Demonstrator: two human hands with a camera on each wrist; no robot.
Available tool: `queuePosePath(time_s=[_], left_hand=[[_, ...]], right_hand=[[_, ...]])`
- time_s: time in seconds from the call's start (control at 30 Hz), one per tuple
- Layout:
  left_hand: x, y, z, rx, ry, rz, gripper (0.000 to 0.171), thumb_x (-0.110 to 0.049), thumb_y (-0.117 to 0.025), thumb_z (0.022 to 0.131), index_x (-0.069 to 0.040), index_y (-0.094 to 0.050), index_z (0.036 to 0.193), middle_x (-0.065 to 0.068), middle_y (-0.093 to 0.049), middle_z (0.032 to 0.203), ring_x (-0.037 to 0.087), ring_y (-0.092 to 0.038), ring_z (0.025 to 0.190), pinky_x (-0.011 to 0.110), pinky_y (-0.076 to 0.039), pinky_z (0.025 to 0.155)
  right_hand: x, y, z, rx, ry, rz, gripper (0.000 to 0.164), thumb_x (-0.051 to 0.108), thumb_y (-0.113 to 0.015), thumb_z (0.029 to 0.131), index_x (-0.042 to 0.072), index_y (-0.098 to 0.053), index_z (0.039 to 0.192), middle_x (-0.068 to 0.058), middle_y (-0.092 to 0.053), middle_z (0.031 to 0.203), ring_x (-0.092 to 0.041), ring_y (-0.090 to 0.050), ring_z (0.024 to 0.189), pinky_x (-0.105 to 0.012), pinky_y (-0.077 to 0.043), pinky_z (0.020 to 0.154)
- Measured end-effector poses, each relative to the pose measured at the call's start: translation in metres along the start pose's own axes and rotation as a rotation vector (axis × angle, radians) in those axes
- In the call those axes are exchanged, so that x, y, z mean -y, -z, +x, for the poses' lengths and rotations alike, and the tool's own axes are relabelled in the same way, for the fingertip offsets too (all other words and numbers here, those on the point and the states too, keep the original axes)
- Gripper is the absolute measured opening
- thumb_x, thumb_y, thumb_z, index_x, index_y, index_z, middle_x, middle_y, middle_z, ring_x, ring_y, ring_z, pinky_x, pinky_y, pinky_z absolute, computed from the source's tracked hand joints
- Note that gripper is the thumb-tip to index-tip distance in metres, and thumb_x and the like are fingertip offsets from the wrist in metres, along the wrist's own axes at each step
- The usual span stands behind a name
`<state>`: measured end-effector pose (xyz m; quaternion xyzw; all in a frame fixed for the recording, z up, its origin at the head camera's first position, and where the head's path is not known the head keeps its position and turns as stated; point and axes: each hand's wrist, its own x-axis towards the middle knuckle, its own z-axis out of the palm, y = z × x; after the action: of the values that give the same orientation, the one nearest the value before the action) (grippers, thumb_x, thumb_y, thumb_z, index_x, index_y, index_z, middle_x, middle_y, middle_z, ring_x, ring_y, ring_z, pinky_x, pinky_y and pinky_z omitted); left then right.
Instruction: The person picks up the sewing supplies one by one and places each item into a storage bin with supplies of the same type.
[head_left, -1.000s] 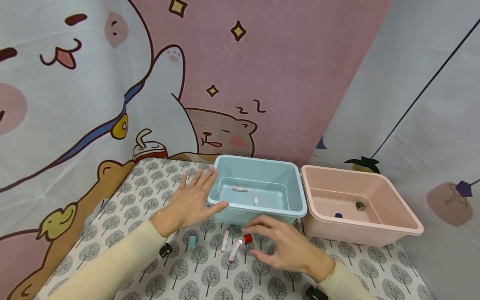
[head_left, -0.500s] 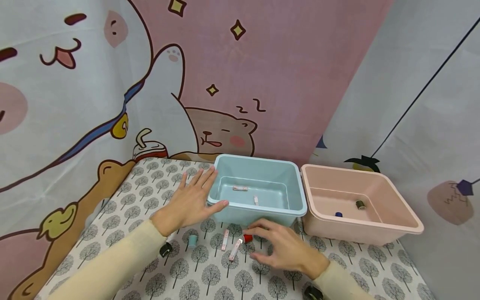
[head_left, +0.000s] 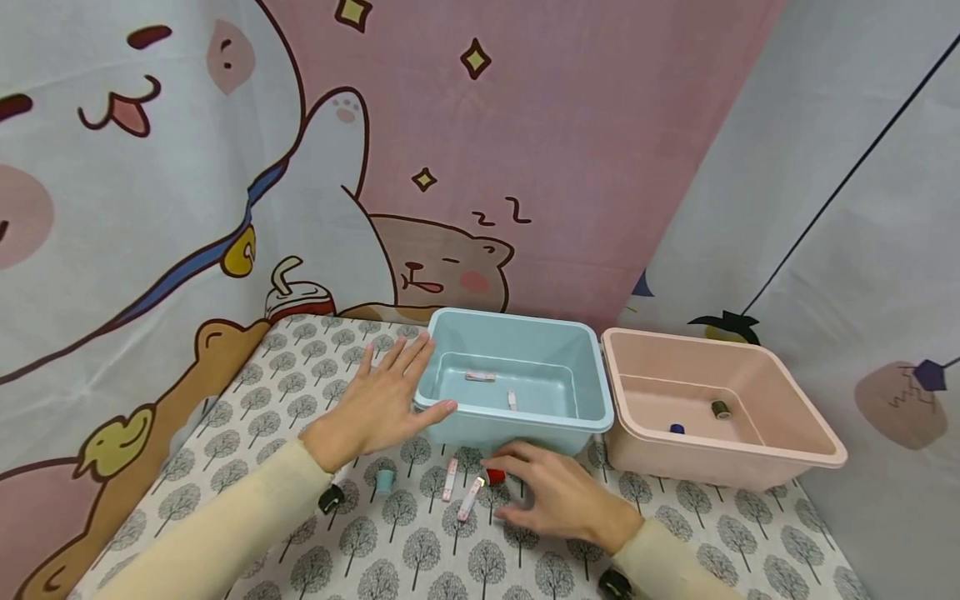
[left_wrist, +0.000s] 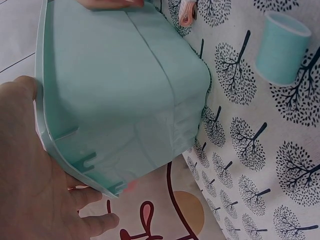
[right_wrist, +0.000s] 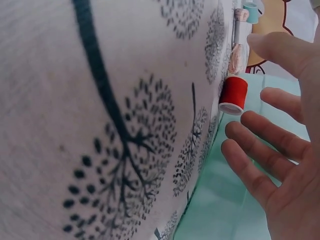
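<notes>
"One red spool (right_wrist: 234,95) is near the right hand (head_left: 558,492); where does it lie?"

"On its side on the worktop (head_left: 412,575), at the lower centre of the head view, in front of the blue bin (head_left: 487,429)."

"Is the right hand touching it?"

"Just beside it, with thumb and fingers wide apart and loosely bent. The fingers partly cover the spool in the head view; I cannot tell whether a fingertip touches."

"And the left hand (head_left: 382,408)?"

"Left of centre, at the blue bin's left rim. Its fingers are straight and spread, and the left wrist view shows the thumb on the rim."

"What else lies around the red spool?"

"A slanting skein (head_left: 471,500) just to its left, then a second skein (head_left: 450,481). Further left is a teal spool (head_left: 385,482)."

"And inside the bins?"

"The blue bin has a back skein (head_left: 480,377) and a front skein (head_left: 512,401). Right of centre, the pink bin (head_left: 720,462) has a blue spool (head_left: 677,430) and, to its upper right, a dark spool (head_left: 721,410)."
</notes>
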<state>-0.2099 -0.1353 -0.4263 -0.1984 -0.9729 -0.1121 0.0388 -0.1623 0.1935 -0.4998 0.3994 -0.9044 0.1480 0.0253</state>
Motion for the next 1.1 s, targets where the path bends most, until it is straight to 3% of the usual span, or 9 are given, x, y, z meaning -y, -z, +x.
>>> queuePosePath(time_s=[0.3, 0.83, 0.97, 1.1], left_hand=[[0.000, 0.001, -0.001, -0.004, -0.002, 0.002, 0.115, -0.094, -0.037, 0.107, -0.017, -0.012, 0.189, 0.003, -0.009, 0.197, 0.041, -0.015, 0.184, 0.077, -0.002, 0.146], [0.000, 0.001, 0.000, 0.003, 0.001, 0.008, 0.115, -0.095, -0.036, 0.107, -0.019, -0.009, 0.188, 0.002, -0.008, 0.197, 0.041, -0.016, 0.184, 0.077, -0.003, 0.146], [0.000, 0.001, 0.000, 0.001, 0.002, 0.007, 0.115, -0.095, -0.036, 0.107, -0.019, -0.010, 0.189, 0.002, -0.008, 0.197, 0.041, -0.015, 0.184, 0.078, -0.003, 0.146], [0.000, 0.000, 0.000, -0.001, -0.001, 0.011, 0.115, -0.096, -0.035, 0.107, -0.019, -0.009, 0.189, 0.003, -0.010, 0.198, 0.041, -0.016, 0.184, 0.077, -0.003, 0.146]], right_hand=[[0.000, -0.007, 0.003, -0.018, 0.040, -0.021, 0.068, 0.047, -0.096, 0.097, 0.023, -0.075, 0.157, -0.004, -0.078, 0.151, -0.022, -0.080, 0.128, -0.044, -0.073, 0.103], [0.001, -0.011, 0.008, -0.060, 0.041, -0.041, 0.056, 0.035, -0.096, 0.099, 0.018, -0.079, 0.150, -0.009, -0.082, 0.144, -0.025, -0.083, 0.123, -0.042, -0.073, 0.103], [0.000, -0.012, 0.009, -0.079, 0.056, -0.056, 0.051, 0.029, -0.095, 0.099, 0.017, -0.081, 0.147, -0.008, -0.083, 0.138, -0.022, -0.084, 0.116, -0.037, -0.073, 0.099], [-0.001, -0.014, 0.010, -0.105, 0.077, -0.047, 0.043, 0.021, -0.096, 0.098, 0.016, -0.085, 0.139, -0.004, -0.084, 0.127, -0.015, -0.082, 0.103, -0.026, -0.072, 0.089]])
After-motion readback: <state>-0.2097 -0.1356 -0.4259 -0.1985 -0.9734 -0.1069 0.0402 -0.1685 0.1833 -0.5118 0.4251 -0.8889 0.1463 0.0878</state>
